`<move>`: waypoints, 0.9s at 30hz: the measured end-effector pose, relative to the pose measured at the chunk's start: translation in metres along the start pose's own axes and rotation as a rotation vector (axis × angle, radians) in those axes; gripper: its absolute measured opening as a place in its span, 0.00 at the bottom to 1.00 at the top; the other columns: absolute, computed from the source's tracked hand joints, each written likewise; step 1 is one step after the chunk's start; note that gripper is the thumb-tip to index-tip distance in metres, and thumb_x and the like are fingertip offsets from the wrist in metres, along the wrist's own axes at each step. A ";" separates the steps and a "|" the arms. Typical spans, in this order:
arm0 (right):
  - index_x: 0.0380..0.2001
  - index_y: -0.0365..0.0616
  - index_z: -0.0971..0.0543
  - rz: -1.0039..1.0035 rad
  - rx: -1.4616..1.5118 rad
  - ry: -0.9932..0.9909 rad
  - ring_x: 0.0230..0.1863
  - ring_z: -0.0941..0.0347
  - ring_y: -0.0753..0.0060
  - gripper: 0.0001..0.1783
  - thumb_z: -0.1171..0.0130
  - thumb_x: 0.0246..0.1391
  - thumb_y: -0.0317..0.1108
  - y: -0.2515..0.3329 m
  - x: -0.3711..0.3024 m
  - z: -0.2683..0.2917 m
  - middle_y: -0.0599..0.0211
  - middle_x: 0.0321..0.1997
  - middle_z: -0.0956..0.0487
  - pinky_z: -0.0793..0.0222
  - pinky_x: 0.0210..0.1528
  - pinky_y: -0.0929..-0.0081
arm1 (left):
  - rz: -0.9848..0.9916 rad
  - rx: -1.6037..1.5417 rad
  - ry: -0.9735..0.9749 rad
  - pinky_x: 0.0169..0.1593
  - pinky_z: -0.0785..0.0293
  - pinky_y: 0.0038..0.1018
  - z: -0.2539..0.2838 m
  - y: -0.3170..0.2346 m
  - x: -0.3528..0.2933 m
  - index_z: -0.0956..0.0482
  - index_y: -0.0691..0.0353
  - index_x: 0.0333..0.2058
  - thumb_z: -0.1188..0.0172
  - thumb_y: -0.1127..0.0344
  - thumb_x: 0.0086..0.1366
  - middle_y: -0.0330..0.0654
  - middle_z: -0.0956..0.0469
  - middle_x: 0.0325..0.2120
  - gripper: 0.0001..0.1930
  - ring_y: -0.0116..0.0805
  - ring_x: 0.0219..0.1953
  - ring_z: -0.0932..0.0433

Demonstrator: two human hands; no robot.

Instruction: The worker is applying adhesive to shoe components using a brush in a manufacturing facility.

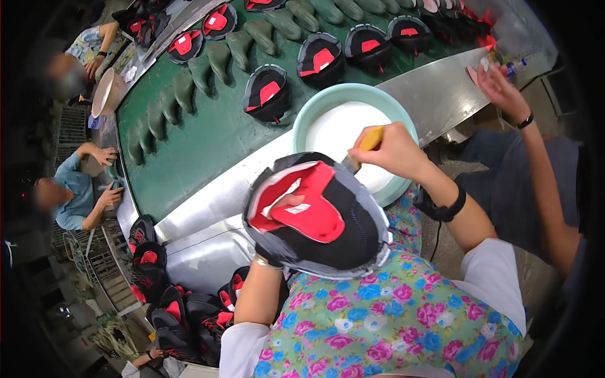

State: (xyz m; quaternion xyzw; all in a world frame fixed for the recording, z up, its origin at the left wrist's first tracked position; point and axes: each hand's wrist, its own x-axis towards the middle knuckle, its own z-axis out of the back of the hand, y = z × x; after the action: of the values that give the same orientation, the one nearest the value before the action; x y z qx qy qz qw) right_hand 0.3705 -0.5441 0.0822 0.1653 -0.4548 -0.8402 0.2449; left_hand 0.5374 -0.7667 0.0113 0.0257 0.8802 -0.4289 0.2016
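Observation:
My left hand (pixel 290 201) holds up a black shoe upper (pixel 360 217) with a red lining and a grey lower edge. Part of that hand shows through the upper's opening; the rest is hidden behind it. In my right hand (pixel 398 151) is a brush (pixel 373 138) with a yellow handle, its bristles at the upper's grey edge. Just behind the upper stands a pale green basin (pixel 305 116) holding white liquid (pixel 340 125), and the brush is over the basin's near side.
Several shoe uppers (pixel 268 94) and dark green shoe lasts (pixel 184 90) line a green conveyor belt (pixel 208 135) with metal edges. More black-and-red shoes (pixel 173 315) are piled at lower left. A co-worker (pixel 75 195) sits across at left; another person's hand (pixel 504 94) is at right.

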 end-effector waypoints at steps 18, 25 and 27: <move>0.23 0.37 0.22 0.015 0.094 -0.122 0.19 0.27 0.78 0.10 0.36 0.47 0.34 0.027 0.011 -0.023 0.64 0.18 0.23 0.32 0.24 0.78 | -0.153 -0.102 -0.079 0.55 0.28 0.40 0.054 -0.045 -0.011 0.41 0.59 0.62 0.47 0.63 0.67 0.45 0.31 0.55 0.26 0.39 0.52 0.27; 0.21 0.38 0.22 -0.232 0.355 -0.295 0.20 0.29 0.83 0.07 0.35 0.48 0.29 0.021 0.016 -0.027 0.69 0.18 0.23 0.35 0.23 0.83 | -0.236 -0.216 -0.275 0.56 0.29 0.36 0.186 -0.061 0.082 0.35 0.60 0.56 0.52 0.66 0.69 0.45 0.30 0.53 0.18 0.39 0.52 0.28; 0.21 0.37 0.22 -0.303 0.360 -0.268 0.20 0.30 0.83 0.07 0.36 0.48 0.27 0.021 0.018 -0.036 0.69 0.18 0.23 0.35 0.23 0.83 | -0.347 -0.206 -0.311 0.56 0.29 0.36 0.205 -0.050 0.135 0.35 0.61 0.56 0.54 0.67 0.69 0.45 0.30 0.52 0.17 0.40 0.52 0.27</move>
State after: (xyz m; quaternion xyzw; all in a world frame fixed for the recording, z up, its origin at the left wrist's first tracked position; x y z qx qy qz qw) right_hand 0.3792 -0.5887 0.0793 0.1598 -0.5951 -0.7873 0.0208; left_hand 0.4705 -0.9726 -0.1153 -0.2128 0.8688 -0.3641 0.2596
